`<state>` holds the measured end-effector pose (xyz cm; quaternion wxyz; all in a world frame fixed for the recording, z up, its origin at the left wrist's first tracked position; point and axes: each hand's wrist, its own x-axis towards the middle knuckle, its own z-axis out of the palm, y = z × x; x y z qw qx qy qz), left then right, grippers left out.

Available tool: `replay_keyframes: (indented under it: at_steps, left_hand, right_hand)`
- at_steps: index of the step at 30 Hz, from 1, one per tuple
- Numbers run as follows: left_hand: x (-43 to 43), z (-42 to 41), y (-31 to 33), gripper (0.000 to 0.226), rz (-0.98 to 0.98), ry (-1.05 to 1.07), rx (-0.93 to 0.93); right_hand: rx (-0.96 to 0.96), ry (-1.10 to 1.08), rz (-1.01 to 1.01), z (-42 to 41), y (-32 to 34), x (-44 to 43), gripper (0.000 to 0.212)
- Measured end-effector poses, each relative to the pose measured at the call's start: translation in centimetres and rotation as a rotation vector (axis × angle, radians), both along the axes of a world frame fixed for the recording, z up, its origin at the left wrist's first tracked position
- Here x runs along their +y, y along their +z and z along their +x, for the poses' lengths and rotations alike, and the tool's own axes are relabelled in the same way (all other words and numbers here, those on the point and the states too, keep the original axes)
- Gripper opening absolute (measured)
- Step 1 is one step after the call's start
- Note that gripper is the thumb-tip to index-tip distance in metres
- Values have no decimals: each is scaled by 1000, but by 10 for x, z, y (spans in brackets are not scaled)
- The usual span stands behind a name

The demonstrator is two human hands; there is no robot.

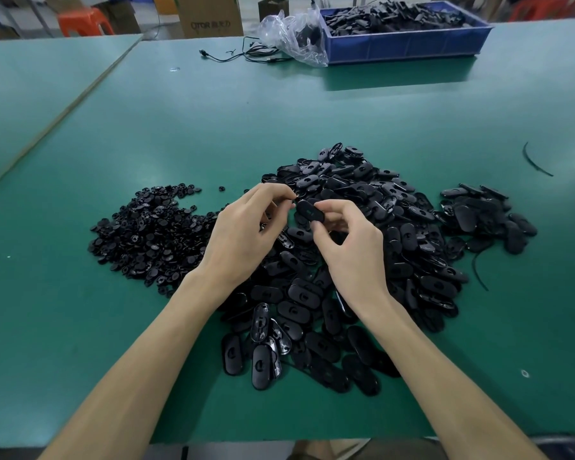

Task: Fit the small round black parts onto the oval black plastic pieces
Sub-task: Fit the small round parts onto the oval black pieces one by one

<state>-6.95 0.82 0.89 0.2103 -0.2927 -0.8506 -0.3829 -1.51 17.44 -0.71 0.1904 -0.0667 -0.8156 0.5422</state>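
Right grip (349,247), a bare hand, is clamped on one oval black piece (309,211): the thumb and the first fingers pinch it by its right end and hold it above the heap, with its flat face and a small opening turned up. Left grip (243,234) has its thumb and forefinger pressed together on a small round part (291,203), which is mostly hidden by the fingertips. This part is just beside the left end of the held oval piece; I cannot tell if the two touch. The other fingers of the left grip are curled under the palm.

Both grips are over a large heap of oval pieces (362,267) in the middle of the green table (213,111). A smaller group of oval pieces (485,220) lies just to the right of this heap. To the left of the left grip is a wide heap of small round parts (150,234).

At the far edge of the table stands a blue crate (409,44) full of black parts, with a clear plastic bag (292,34) against its left side and a black cable (246,56) near the bag. A thin black strip (535,161) lies alone at the right.
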Motion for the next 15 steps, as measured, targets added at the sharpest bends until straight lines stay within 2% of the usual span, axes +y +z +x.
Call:
replay_keyframes:
  at_steps: [8, 11, 15]
  left_hand:
    - [3, 0, 4, 8, 52, -56, -20]
    - [9, 2, 6, 6, 215, -87, -216]
    - [8, 0, 7, 8, 329, -163, -472]
  right_hand:
    - [13, 15, 39, 1, 4, 0, 26]
    - [24, 40, 33, 1, 5, 0, 26]
    - [29, 61, 32, 1, 6, 0, 25]
